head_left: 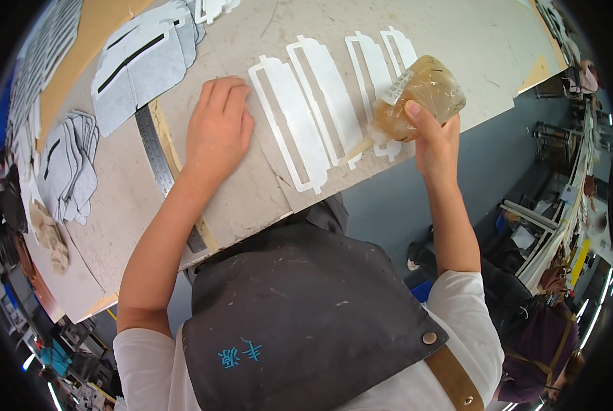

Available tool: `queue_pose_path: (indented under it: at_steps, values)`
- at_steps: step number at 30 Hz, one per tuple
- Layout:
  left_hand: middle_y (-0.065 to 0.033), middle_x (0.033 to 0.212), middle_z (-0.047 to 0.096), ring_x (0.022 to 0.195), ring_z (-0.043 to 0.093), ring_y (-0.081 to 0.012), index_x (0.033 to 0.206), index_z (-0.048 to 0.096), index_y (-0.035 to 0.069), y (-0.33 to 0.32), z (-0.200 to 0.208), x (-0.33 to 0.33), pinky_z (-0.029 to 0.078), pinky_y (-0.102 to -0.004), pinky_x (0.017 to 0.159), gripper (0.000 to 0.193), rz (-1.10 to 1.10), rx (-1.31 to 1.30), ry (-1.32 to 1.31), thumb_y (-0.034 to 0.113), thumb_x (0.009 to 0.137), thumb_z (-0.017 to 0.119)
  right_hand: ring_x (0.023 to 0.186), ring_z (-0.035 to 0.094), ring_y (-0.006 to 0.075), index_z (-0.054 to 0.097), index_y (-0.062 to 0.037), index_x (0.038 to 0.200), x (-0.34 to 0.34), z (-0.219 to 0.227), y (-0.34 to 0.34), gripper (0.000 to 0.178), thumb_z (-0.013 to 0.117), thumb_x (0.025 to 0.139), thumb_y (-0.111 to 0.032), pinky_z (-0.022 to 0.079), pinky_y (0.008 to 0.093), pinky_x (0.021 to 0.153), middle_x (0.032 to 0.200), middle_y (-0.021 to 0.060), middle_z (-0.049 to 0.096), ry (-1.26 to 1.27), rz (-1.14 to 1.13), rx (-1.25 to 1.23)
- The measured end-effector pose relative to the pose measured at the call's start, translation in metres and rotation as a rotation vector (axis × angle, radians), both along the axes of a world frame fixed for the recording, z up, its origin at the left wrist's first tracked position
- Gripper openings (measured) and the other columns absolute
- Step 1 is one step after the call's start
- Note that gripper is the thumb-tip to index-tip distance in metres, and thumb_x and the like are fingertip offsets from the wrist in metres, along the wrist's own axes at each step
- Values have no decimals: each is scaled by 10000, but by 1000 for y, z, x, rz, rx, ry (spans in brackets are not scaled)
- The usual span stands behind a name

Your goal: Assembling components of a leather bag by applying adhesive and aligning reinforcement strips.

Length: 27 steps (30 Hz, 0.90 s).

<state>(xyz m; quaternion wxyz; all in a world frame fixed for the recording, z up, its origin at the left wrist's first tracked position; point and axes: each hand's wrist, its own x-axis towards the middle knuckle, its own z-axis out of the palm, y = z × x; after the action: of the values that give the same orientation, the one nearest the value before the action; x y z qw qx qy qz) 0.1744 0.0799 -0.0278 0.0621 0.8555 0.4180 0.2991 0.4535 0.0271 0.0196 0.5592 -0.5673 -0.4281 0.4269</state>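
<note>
My right hand (438, 147) grips a clear squeeze bottle (419, 96) smeared with amber residue, the thumb pressed on its side. The bottle is tilted, and its thin nozzle slants down to the left, its tip at the lower end of a white cut-out piece (325, 96). Whether the tip touches the piece, I cannot tell. Another white piece (289, 116) with a long slot lies left of it, and two more (371, 68) (399, 48) lie to the right, partly behind the bottle. My left hand (221, 127) rests palm down on the table beside the leftmost piece, holding nothing.
A steel ruler (154, 154) lies on the worn table (251, 212) under my left forearm. Stacked grey pieces with black strips (142, 68) lie at the far left, with a smaller stack (67, 164) nearer. A crumpled beige cloth (48, 236) sits at the left edge. Another person (535, 349) is at lower right.
</note>
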Motion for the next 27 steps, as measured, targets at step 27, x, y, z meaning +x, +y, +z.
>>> queue_pose_path:
  at_steps: [27]
  values:
    - [-132, 1070, 561, 1008, 546, -302, 986, 578, -35, -2, 3, 3, 494, -369, 830, 304, 16, -41, 6, -62, 684, 606, 948, 598, 161, 540, 0, 1138, 15, -14, 113, 375, 695, 846, -177, 506, 323, 785, 1033, 83, 599, 115, 16, 241]
